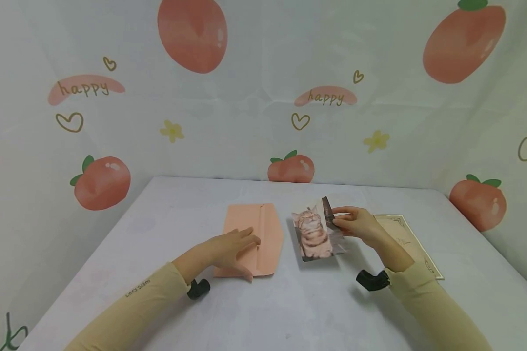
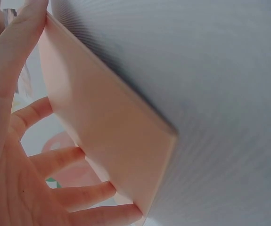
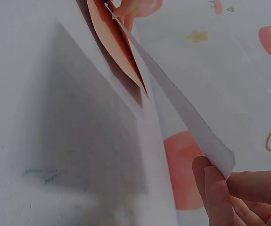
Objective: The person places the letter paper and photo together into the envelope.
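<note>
A peach-coloured envelope (image 1: 270, 229) lies on the table with its flap side to the right; it fills much of the left wrist view (image 2: 107, 117). My left hand (image 1: 233, 248) rests on it, fingers spread, with fingertips and thumb touching the paper. Right of the envelope, a card with a cat picture (image 1: 313, 236) is held raised and tilted above the table. My right hand (image 1: 357, 224) pinches the card by its right edge between thumb and fingers. In the right wrist view the card (image 3: 187, 108) appears nearly edge-on, its far end near the envelope (image 3: 111, 37).
A cream sheet with an ornamental border (image 1: 415, 239) lies right of the card, partly behind my right forearm. Dark wrist devices (image 1: 373, 280) show beneath both wrists. Behind the white table (image 1: 290, 317) hangs a cloth printed with peaches, hearts and flowers (image 1: 246, 122).
</note>
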`<move>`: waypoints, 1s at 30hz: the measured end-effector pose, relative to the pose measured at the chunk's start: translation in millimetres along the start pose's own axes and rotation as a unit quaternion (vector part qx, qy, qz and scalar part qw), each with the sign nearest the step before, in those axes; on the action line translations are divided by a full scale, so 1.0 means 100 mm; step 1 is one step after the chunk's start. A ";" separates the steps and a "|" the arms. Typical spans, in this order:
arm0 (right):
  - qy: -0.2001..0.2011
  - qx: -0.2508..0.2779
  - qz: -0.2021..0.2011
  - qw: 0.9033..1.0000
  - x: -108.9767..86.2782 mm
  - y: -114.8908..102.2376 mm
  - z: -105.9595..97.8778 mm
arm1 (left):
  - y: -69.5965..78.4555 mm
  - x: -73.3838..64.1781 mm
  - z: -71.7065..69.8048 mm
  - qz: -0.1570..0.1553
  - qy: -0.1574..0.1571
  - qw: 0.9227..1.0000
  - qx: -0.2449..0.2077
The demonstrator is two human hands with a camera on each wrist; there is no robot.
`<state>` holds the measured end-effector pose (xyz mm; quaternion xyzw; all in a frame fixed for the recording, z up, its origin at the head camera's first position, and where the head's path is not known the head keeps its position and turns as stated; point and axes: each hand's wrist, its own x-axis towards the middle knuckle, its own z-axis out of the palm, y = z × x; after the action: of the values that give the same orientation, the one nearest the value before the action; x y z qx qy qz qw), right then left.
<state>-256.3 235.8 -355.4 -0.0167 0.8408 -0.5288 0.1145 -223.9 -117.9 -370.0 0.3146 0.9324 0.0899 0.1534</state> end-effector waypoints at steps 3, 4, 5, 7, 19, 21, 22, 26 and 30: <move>-0.004 0.007 -0.004 1.000 0.02 0.00 0.03 | 0.00 0.00 0.00 -0.005 -0.002 1.000 -0.001; -0.008 0.010 -0.008 1.000 0.02 0.00 0.04 | 0.00 0.00 0.00 -0.007 -0.003 1.000 -0.002; -0.010 0.012 -0.009 1.000 0.02 0.00 0.05 | 0.00 0.00 0.00 -0.008 -0.004 1.000 -0.001; -0.016 0.016 -0.013 1.000 0.03 -0.01 0.08 | 0.00 0.00 0.00 -0.009 -0.004 1.000 -0.002; -0.029 0.029 -0.017 0.999 0.06 -0.08 0.23 | 0.01 -0.01 0.00 -0.008 0.000 1.000 -0.008; -0.031 0.030 -0.017 0.999 0.08 -0.08 0.26 | 0.01 -0.01 0.00 -0.009 0.000 1.000 -0.007; -0.032 0.032 -0.017 0.999 0.08 -0.08 0.27 | 0.01 -0.01 0.00 -0.009 0.000 1.000 -0.007; -0.034 0.037 -0.019 0.999 0.10 -0.09 0.31 | 0.02 -0.01 0.00 -0.011 0.000 1.000 -0.006; -0.031 0.041 -0.018 0.998 0.12 -0.09 0.34 | 0.02 -0.01 -0.01 -0.013 0.001 1.000 -0.006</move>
<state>-261.9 199.5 -363.3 -0.0440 0.8139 -0.5641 0.1318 -222.5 -116.8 -368.8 0.3014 0.9361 0.0937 0.1550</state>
